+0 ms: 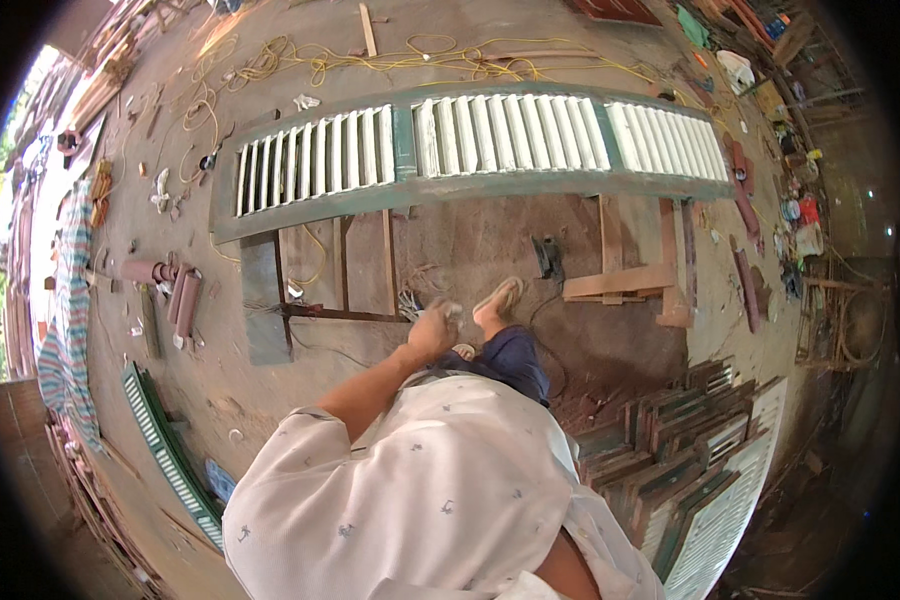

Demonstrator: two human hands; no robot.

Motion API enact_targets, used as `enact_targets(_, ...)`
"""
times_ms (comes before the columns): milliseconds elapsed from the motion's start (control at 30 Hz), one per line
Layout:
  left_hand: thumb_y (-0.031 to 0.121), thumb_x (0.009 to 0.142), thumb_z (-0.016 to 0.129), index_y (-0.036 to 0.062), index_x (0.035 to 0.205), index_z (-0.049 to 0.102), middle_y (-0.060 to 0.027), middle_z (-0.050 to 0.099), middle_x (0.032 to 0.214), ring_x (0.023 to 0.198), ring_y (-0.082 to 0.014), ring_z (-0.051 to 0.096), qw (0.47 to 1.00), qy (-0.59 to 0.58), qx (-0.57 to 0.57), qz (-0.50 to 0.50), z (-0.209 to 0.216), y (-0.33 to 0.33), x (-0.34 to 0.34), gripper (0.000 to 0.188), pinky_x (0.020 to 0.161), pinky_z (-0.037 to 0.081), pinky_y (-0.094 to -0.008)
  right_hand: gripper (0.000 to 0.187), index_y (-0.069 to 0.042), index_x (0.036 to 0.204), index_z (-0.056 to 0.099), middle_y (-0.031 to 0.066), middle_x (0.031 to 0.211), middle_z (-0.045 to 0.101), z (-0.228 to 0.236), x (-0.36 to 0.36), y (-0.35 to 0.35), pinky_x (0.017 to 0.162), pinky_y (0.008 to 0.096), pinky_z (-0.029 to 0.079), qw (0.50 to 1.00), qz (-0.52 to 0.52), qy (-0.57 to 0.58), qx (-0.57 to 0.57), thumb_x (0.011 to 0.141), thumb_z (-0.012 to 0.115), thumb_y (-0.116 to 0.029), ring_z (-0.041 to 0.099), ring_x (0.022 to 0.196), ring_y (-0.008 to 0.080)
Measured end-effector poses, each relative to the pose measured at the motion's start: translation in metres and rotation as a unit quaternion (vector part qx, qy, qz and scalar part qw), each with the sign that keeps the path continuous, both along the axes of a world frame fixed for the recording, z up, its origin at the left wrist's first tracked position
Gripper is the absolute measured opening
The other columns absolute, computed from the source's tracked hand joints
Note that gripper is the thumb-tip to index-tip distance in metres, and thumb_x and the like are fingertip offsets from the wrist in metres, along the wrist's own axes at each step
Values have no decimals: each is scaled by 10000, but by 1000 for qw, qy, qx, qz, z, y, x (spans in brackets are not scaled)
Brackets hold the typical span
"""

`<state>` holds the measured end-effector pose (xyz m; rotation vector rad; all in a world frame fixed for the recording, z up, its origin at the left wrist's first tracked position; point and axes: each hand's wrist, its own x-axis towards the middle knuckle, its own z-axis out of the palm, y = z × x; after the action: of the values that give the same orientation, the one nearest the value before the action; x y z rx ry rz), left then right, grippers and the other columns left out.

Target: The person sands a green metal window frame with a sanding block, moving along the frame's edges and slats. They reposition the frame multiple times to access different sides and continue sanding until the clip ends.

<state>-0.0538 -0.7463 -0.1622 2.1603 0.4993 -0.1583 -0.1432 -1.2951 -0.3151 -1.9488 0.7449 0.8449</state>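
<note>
The person's left grip [433, 332] is hovering with its fingers curling; a small pale item [454, 311] is showing beside them, and whether it is being gripped one cannot tell. The right grip is lying out of view. The louvred panel [510, 130], displaying white slats in a green frame, is resting across wooden supports [620, 283] beyond the left grip and well apart from it. Behind that grip, the shirt [410, 480] is bearing small dark printed motifs; any lettering on the coloured items [808, 210] far to its right is proving too small to read. A brown, littered floor [470, 235] is extending around it. Yellow cord [255, 68] is looping beyond the panel, striped cloth [70, 300] is draping far left of the grip, and stacked shutters [670, 450] are standing to its right.
</note>
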Motion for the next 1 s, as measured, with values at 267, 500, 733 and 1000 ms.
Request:
enact_targets(267, 331, 961, 717, -6, 1703, 209, -194, 239, 1774, 1650, -344, 228, 944, 108, 308, 53, 33, 147, 179, 961, 1308, 162, -674, 319, -116, 977, 762, 87, 877, 732, 47, 185, 62, 712, 388, 556, 987, -128, 72, 63, 1067, 554, -341, 699, 800, 226)
enact_targets(500, 405, 1012, 587, 19, 1702, 260, -168, 186, 1805, 1666, -308, 206, 939, 171, 299, 17, 32, 194, 232, 856, 1277, 51, -748, 323, -74, 1064, 743, 86, 909, 745, 61, 382, 125, 668, 388, 586, 984, 104, -138, 40, 1056, 617, -371, 709, 753, 210)
enact_targets(733, 253, 1023, 612, 82, 1326, 720, -169, 749, 1291, 1185, -373, 718, 963, 12, 260, 63, 62, 203, 324, 364, 1217, 332, -672, 262, -87, 1172, 752, 59, 915, 749, 96, 475, 196, 678, 362, 580, 993, -46, -55, 99, 1012, 730, -293, 697, 725, 191)
enact_targets(1000, 316, 998, 703, 90, 1363, 685, -147, 628, 1458, 1392, -389, 550, 964, -119, 238, -14, 14, 190, 546, 430, 1168, 404, -636, 197, -64, 1044, 751, 76, 844, 724, 96, 389, 199, 621, 389, 567, 972, -206, 87, 78, 1029, 699, -254, 697, 704, 199)
